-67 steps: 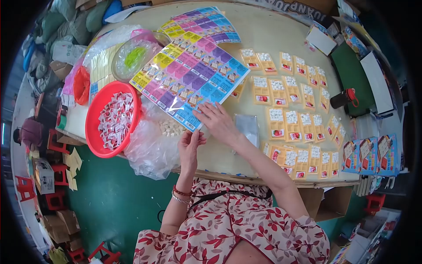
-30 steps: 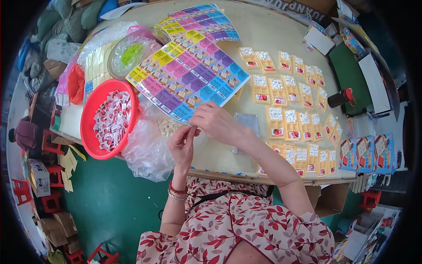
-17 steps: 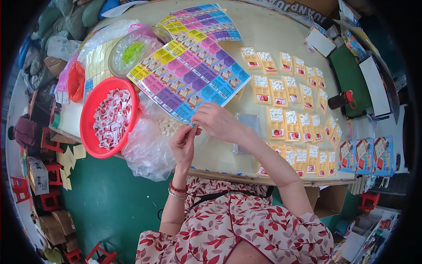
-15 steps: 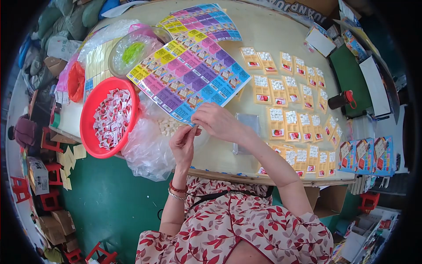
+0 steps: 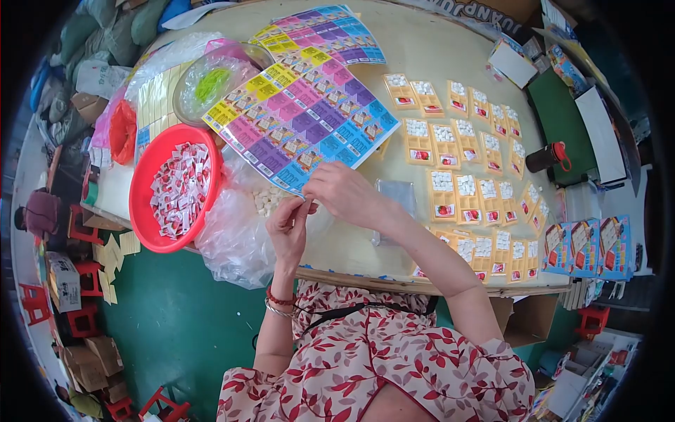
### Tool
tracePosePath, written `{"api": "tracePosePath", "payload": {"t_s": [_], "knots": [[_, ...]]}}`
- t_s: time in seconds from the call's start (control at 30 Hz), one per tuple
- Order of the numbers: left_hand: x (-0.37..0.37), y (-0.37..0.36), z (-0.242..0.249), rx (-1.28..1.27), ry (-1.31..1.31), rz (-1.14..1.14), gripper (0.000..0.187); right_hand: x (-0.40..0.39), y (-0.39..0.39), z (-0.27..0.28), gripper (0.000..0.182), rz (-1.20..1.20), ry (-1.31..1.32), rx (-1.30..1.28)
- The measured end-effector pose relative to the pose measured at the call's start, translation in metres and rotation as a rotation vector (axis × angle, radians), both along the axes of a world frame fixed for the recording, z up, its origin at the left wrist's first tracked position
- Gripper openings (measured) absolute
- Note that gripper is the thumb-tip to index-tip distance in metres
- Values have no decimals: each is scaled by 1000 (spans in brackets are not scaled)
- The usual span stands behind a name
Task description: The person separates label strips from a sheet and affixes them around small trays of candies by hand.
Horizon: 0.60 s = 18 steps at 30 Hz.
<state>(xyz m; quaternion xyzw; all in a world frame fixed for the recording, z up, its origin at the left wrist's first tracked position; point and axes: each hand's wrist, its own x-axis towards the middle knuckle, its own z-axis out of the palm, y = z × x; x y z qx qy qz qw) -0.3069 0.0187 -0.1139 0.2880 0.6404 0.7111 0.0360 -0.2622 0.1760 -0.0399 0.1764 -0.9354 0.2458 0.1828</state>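
glossy yellow-to-blue printed sheet [image 5: 304, 116], its corner pinched by left fingers [image 5: 301, 210] and right fingers [image 5: 316, 186].

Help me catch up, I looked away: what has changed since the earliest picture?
The right hand, spread over the printed sheet before, is now bunched at its near corner by the left hand. The sheet has turned slightly clockwise. Red basin and yellow trays stayed put.

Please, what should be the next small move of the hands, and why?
Probably, ease the left hand slightly away from the right hand, to try parting the corner. The fingers of both hands pinch together at the near corner of the glossy, multicoloured printed sheet; whether any layer is lifted there is too small to tell.
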Motion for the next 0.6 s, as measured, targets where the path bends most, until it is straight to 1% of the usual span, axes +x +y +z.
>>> {"api": "tracePosePath", "payload": {"t_s": [0.13, 0.23, 0.3, 0.43, 0.5, 0.6], "knots": [[-1, 1, -2, 39, -53, -20, 9, -2, 0, -2, 6, -4, -1, -13], [-1, 0, -3, 24, -56, -26, 9, -4, 2, -6, 8, 6, -1, -53], [0, 0, -2, 49, -74, -24, 9, -5, 4, -8, 10, 0, -121, -288], [-2, -2, -2, 63, -65, -41, 8, -6, 5, -11, 12, 18, -113, -314], [-3, -3, -4, 72, -68, -48, 8, -6, 3, -9, 13, 36, -108, -265], [-4, -2, -6, 83, -75, -51, 8, -7, 4, -8, 12, 35, -122, -281]]}}
